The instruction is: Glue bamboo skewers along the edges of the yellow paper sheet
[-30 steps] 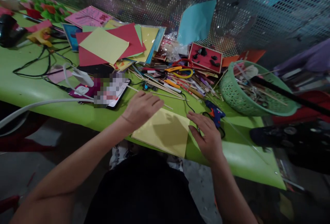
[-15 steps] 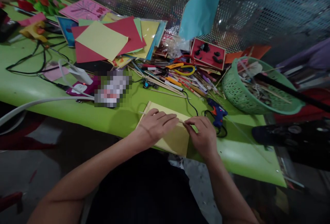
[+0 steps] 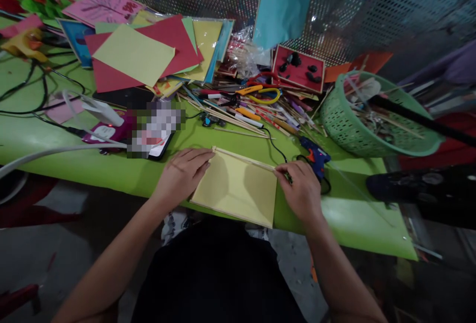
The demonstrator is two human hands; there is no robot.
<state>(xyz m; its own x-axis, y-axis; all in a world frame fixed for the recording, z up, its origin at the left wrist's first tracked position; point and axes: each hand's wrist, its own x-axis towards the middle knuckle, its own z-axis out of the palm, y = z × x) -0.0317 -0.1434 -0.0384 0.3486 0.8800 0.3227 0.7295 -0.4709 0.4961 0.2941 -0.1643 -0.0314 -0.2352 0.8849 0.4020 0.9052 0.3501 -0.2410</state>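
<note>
One stick (image 3: 245,158) on yellow card (image 3: 238,191) spans left grip (image 3: 186,170) to right grip (image 3: 302,190).

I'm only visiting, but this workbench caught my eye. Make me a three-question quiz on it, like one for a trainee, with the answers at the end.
1. Multiple choice: the fingertips of the left hand and the right hand are at opposite ends of which edge of the yellow card?
A) the near edge
B) the far edge
C) the right edge

2. True or false: the blue glue gun lies nearer the right hand than the left hand.

3. Fill in the colour: the basket at the right of the table is ____.

Key: 1. B; 2. True; 3. green
</note>
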